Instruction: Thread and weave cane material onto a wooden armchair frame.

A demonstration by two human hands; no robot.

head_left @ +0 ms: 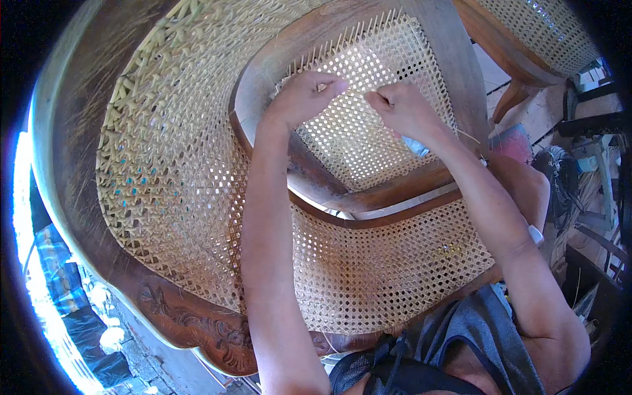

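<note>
Pale cane (359,148) lies behind left hand (304,99) and right hand (409,113), both curled, grip state unclear.

Likely a caned-furniture workshop
Loose strand ends (342,41) bristle along the far edge of a cane panel (359,155); another caned piece (536,33) stands far right, with jumbled gear (596,178) on the right.

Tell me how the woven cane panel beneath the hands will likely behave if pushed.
The woven cane panel would probably flex a little and spring back, being a thin, open lattice. The wooden frame around it looks thick, so the edges likely resist shifting. The strand ends sticking out along its far edge may bend or snag, being slim and free at the tips.
</note>
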